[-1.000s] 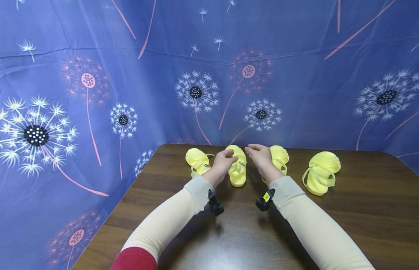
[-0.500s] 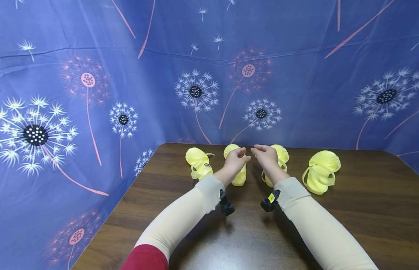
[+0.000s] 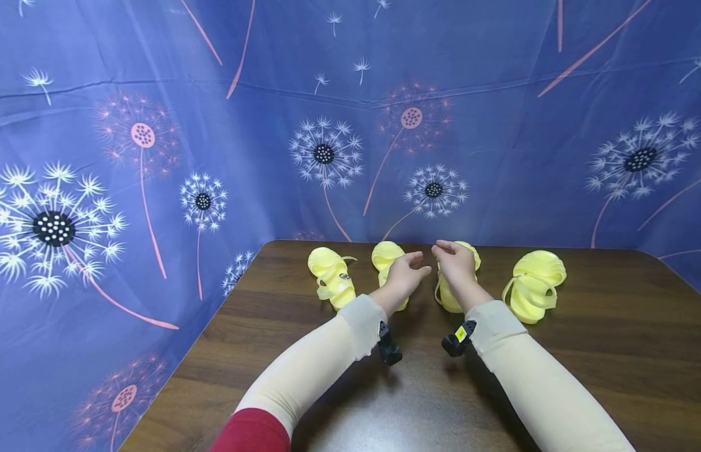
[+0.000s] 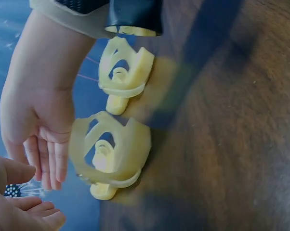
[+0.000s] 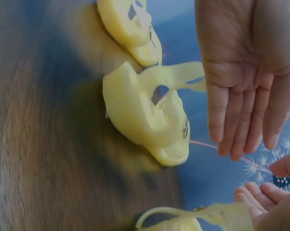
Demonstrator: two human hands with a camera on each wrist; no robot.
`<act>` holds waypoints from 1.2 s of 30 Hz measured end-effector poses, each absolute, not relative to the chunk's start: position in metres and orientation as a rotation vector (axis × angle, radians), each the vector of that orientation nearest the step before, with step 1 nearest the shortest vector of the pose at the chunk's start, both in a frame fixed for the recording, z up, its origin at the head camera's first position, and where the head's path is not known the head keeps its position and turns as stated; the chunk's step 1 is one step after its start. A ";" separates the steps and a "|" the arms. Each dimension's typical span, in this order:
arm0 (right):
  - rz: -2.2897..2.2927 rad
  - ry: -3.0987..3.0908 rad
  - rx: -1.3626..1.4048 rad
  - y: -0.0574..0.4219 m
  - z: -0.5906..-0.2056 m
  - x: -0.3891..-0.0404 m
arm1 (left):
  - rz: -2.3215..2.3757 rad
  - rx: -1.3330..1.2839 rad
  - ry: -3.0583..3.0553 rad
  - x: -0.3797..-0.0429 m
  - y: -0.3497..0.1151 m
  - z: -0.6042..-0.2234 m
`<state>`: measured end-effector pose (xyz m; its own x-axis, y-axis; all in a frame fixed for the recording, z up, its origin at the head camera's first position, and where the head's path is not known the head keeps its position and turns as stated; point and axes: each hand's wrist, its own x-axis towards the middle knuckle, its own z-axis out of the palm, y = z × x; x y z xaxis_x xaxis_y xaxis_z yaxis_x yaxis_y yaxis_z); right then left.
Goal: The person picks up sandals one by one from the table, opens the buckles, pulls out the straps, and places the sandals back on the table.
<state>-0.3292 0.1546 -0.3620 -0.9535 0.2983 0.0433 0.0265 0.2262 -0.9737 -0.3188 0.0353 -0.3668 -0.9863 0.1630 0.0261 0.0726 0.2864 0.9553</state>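
Four yellow clogs stand in a row at the far edge of a dark wooden table (image 3: 610, 339), seen from my remote post. At far left, the first clog (image 3: 331, 276) sits apart from both hands. Next, the second clog (image 3: 386, 254) is partly hidden by the left hand (image 3: 405, 276), its fingers loosely extended, holding nothing. Across a narrow gap, the right hand (image 3: 456, 267), likewise empty and relaxed, covers part of the third clog (image 3: 449, 304); whether it touches, I cannot tell. The fourth clog (image 3: 536, 282) stands at far right. I judge them light, springy foam, slightly slick, hardly fragile: best gripped across the sides, since the thin straps would likely flex.
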 end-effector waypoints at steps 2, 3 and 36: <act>1.768 -2.282 -0.309 0.158 -0.363 -0.329 | 1.790 0.240 2.490 -0.317 0.039 -0.369; 1.759 -2.280 -0.310 0.160 -0.363 -0.329 | 1.773 0.248 2.510 -0.317 0.041 -0.371; 1.855 -2.240 -0.537 0.196 -0.385 -0.311 | 1.644 0.317 2.505 -0.312 0.060 -0.392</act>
